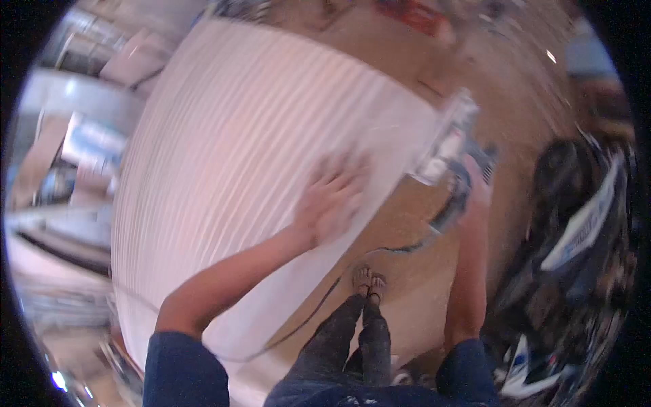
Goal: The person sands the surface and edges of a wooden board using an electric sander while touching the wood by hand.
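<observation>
A large white panel [224, 136] with fine parallel ribs fills the left and middle of the view. Over its right part is my left hand [332, 197], palm down with the fingers spread; motion blur hides whether it presses on the surface. My right hand [479, 183] grips the handle of a corded power tool [444, 149], by its shape a circular saw, with a flat silvery base plate. The tool is at the panel's right edge, its plate close to or on the far right corner; blur hides the blade. A dark cord [325, 295] runs from its rear.
My bare feet [369, 281] stand on the brown floor [400, 247] just beside the panel's edge. Dark bags or cloth with a white pointed piece [586, 217] lie at right. Boxes and boards [95, 149] crowd the left, and a red object [413, 17] is at the far end.
</observation>
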The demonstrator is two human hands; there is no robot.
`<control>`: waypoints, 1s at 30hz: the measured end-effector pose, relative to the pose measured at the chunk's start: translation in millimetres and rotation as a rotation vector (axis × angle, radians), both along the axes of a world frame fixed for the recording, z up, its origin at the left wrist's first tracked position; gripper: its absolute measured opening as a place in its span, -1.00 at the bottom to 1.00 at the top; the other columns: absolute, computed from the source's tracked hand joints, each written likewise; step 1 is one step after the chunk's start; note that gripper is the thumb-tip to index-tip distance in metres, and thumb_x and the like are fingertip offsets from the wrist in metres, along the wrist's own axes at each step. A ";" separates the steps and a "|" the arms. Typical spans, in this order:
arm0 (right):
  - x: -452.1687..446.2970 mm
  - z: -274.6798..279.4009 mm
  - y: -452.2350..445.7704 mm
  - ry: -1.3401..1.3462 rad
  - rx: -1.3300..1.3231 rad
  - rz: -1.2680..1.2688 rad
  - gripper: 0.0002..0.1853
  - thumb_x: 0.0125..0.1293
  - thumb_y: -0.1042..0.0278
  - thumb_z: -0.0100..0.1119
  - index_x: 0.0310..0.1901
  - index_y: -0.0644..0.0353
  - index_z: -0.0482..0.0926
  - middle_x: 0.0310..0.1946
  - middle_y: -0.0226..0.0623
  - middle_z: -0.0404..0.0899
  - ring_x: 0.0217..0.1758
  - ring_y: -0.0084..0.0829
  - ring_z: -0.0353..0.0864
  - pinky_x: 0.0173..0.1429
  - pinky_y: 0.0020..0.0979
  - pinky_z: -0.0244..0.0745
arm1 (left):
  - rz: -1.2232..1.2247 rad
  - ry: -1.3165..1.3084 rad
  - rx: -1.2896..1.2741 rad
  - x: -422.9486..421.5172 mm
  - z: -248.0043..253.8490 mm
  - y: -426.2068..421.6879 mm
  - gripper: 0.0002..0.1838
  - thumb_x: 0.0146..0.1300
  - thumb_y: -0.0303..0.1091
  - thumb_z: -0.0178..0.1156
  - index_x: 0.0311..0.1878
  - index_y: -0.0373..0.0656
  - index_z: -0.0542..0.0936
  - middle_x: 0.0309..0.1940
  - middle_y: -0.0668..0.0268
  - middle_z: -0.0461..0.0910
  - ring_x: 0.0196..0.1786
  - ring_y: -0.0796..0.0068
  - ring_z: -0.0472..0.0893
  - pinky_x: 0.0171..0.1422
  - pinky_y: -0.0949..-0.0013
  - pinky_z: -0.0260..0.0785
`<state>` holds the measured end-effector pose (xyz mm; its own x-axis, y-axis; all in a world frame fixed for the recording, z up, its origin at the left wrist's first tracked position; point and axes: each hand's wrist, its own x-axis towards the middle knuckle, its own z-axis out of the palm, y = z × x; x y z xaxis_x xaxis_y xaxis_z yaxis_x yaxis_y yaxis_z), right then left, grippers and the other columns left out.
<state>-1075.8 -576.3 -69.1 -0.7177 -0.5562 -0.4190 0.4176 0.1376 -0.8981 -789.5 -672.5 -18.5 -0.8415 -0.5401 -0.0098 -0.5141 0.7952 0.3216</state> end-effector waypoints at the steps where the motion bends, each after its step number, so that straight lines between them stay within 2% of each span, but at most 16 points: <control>1: 2.6 -8.8 14.6 -0.018 0.064 0.059 -0.52 0.37 0.26 0.32 0.27 0.19 0.52 -0.15 -0.35 0.69 -0.22 -0.52 0.64 -0.13 -0.41 0.54 | -0.008 0.007 -0.054 1.2 -9.6 3.2 -0.27 0.32 -0.21 0.04 0.57 -0.13 0.22 0.62 0.19 0.12 0.67 0.16 0.06 0.71 -0.11 -0.22; 2: 0.4 -22.9 21.1 -0.043 0.117 0.128 -0.54 0.40 0.25 0.29 0.28 0.18 0.52 -0.12 -0.37 0.69 -0.16 -0.51 0.65 -0.03 -0.39 0.53 | -0.012 0.031 -0.046 -1.9 -18.7 0.0 -0.45 0.35 -0.19 0.02 0.40 -0.06 0.47 0.60 0.17 0.18 0.66 0.13 0.08 0.71 -0.08 -0.22; 3: 9.8 -27.8 31.1 -0.055 0.129 0.151 -0.53 0.41 0.22 0.27 0.28 0.18 0.52 -0.07 -0.35 0.67 -0.11 -0.48 0.63 0.01 -0.35 0.53 | -0.038 0.267 0.106 4.9 -29.6 -1.5 -0.52 0.32 -0.21 0.07 0.29 -0.05 0.53 0.57 0.16 0.25 0.62 0.16 0.18 0.70 -0.03 -0.14; 5: 29.8 -24.4 43.9 -0.065 0.115 0.152 -0.52 0.42 0.18 0.25 0.30 0.18 0.51 0.02 -0.30 0.62 -0.01 -0.41 0.60 0.08 -0.29 0.51 | -0.031 0.375 -0.035 -4.2 -47.3 2.3 -0.52 0.31 -0.20 0.08 0.30 0.02 0.54 0.51 0.18 0.34 0.54 0.13 0.30 0.64 -0.06 0.02; 6: 43.8 -19.6 45.6 -0.074 0.112 0.149 -0.51 0.42 0.16 0.23 0.30 0.18 0.51 0.07 -0.28 0.60 0.05 -0.38 0.58 0.12 -0.26 0.51 | 0.085 0.507 0.172 -8.8 -46.6 7.3 -0.53 0.30 -0.16 0.10 0.27 0.03 0.55 0.50 0.23 0.36 0.54 0.15 0.30 0.65 -0.07 0.01; 7: 56.6 -16.7 50.1 -0.077 0.121 0.133 -0.50 0.43 0.13 0.22 0.31 0.18 0.50 0.12 -0.26 0.58 0.10 -0.34 0.57 0.15 -0.23 0.50 | 0.071 0.367 0.057 -12.9 -50.3 4.8 -0.54 0.29 -0.09 0.11 0.23 0.04 0.57 0.48 0.26 0.38 0.56 0.19 0.28 0.67 -0.08 -0.04; 10: 82.3 -2.0 66.5 -0.085 0.161 0.071 -0.47 0.44 0.07 0.18 0.33 0.19 0.49 0.26 -0.19 0.51 0.25 -0.25 0.52 0.26 -0.13 0.48 | 0.160 0.644 -0.055 -58.8 -70.1 -17.5 -0.61 0.23 -0.10 0.12 0.02 -0.02 0.71 0.36 0.25 0.52 0.54 0.19 0.30 0.68 0.04 -0.04; 14: 71.3 -45.8 135.5 0.251 0.084 0.395 -0.30 0.36 -0.05 0.28 0.41 0.17 0.39 0.28 -0.08 0.48 0.30 -0.18 0.49 0.33 -0.10 0.46 | 0.266 0.475 0.104 -63.6 -61.3 -19.8 -0.66 0.24 -0.10 0.15 0.01 0.05 0.71 0.28 0.27 0.59 0.51 0.18 0.34 0.65 0.05 0.03; 15: 83.4 -47.5 156.8 0.355 0.060 0.479 -0.25 0.34 -0.09 0.31 0.44 0.16 0.36 0.27 -0.05 0.48 0.29 -0.16 0.49 0.34 -0.09 0.45 | 0.194 0.323 -0.065 -51.6 -72.5 -6.7 -0.67 0.27 -0.08 0.15 0.02 0.07 0.71 0.25 0.28 0.59 0.49 0.20 0.36 0.61 0.06 0.12; 16: 119.2 -2.8 154.1 0.247 0.163 0.432 -0.33 0.40 -0.07 0.21 0.40 0.16 0.40 0.34 -0.08 0.42 0.36 -0.13 0.43 0.39 -0.05 0.40 | 0.119 0.172 -0.221 -56.8 -79.5 -2.9 -0.68 0.30 -0.06 0.15 0.02 0.09 0.70 0.23 0.30 0.60 0.47 0.22 0.39 0.56 0.07 0.21; 17: 151.9 19.5 160.0 0.160 0.203 0.362 -0.37 0.42 -0.05 0.18 0.39 0.15 0.42 0.36 -0.09 0.41 0.38 -0.13 0.41 0.40 -0.03 0.38 | 0.106 0.317 -0.200 -30.4 -99.3 11.5 -0.67 0.32 -0.05 0.14 0.03 0.08 0.70 0.20 0.31 0.61 0.46 0.23 0.41 0.51 0.06 0.27; 19: 203.3 45.0 174.6 -0.008 0.249 0.203 -0.39 0.42 -0.03 0.20 0.37 0.15 0.44 0.35 -0.10 0.41 0.39 -0.13 0.41 0.38 -0.02 0.39 | -0.107 0.180 -0.346 92.0 -37.1 71.7 -0.43 0.23 0.02 0.21 0.30 0.05 0.55 0.40 0.32 0.46 0.56 0.25 0.27 0.66 0.04 0.06; 20: 221.9 48.1 183.6 -0.087 0.256 0.114 -0.38 0.40 -0.02 0.25 0.37 0.16 0.44 0.33 -0.10 0.43 0.37 -0.15 0.43 0.36 -0.03 0.42 | 0.206 0.261 0.132 139.5 -26.6 107.6 -0.28 0.25 0.06 0.19 0.48 0.07 0.40 0.55 0.29 0.27 0.63 0.19 0.13 0.71 -0.02 -0.07; 21: 234.5 50.9 191.0 -0.168 0.291 0.038 -0.35 0.37 -0.01 0.31 0.37 0.17 0.43 0.31 -0.11 0.45 0.34 -0.16 0.46 0.33 -0.04 0.46 | 0.181 0.205 -0.092 189.4 -16.4 133.4 -0.20 0.32 0.09 0.13 0.60 0.10 0.22 0.63 0.28 0.13 0.67 0.11 0.05 0.72 -0.04 -0.15; 24: 258.8 66.4 216.0 -0.199 0.275 0.114 -0.27 0.30 -0.02 0.39 0.39 0.20 0.39 0.26 -0.14 0.49 0.25 -0.17 0.52 0.26 -0.07 0.52 | 0.304 -0.195 -0.090 299.1 37.1 213.6 -0.30 0.52 0.05 -0.16 0.67 0.17 0.04 0.70 0.27 -0.17 0.71 0.09 -0.19 0.74 -0.11 -0.37; 30: 290.3 88.6 255.4 -0.216 0.200 0.010 -0.18 0.26 0.18 0.47 0.48 0.15 0.25 0.15 -0.16 0.54 0.14 -0.18 0.57 0.14 -0.03 0.61 | 0.367 -0.430 0.093 423.6 82.7 372.1 -0.26 0.41 0.15 0.00 0.59 0.09 0.24 0.66 0.11 -0.01 0.69 -0.07 -0.13 0.71 -0.24 -0.38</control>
